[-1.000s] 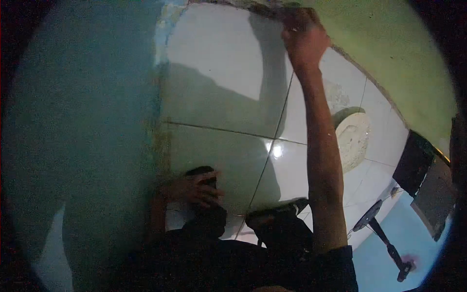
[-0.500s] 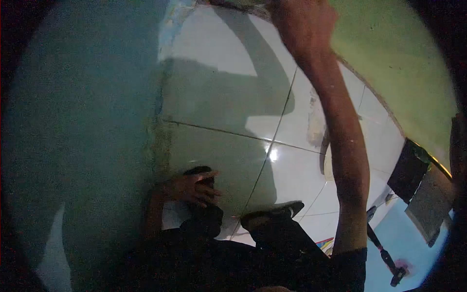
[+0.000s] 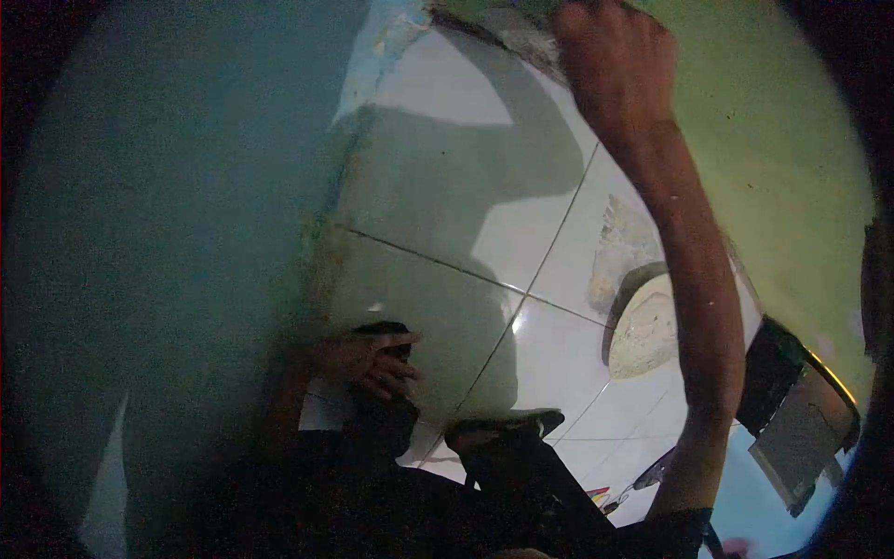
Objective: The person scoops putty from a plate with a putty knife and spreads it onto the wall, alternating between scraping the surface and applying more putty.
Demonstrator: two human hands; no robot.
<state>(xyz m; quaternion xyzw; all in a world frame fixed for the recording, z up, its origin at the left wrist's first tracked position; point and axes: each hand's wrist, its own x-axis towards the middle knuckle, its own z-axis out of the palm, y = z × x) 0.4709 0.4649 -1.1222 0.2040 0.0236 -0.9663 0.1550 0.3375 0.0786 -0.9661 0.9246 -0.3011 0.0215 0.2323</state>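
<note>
My right hand (image 3: 619,70) is closed, at the foot of the green wall (image 3: 782,186). Whatever its fingers grip is hidden behind the hand. Just left of it, a rough grey patch (image 3: 526,35) runs along the base of the wall. At the lower left, in shadow, my left hand (image 3: 377,361) has its fingers apart and holds nothing visible; it lies over my dark foot or leg. Partly behind my right forearm sits a rounded container of pale, paste-like material (image 3: 643,328). A pale, ragged-edged smear (image 3: 619,247) marks the floor beside it.
White floor tiles (image 3: 549,252) carry my shadow. A blue-green wall (image 3: 186,233) rises close on the left. At the right lean dark and grey panels (image 3: 792,438), above a light blue surface (image 3: 764,489). My shod foot (image 3: 503,429) rests on the tiles.
The view has shifted, so more of my right hand and the pale container now show. My right hand stays closed by the wall; the left hand keeps nearly the same place.
</note>
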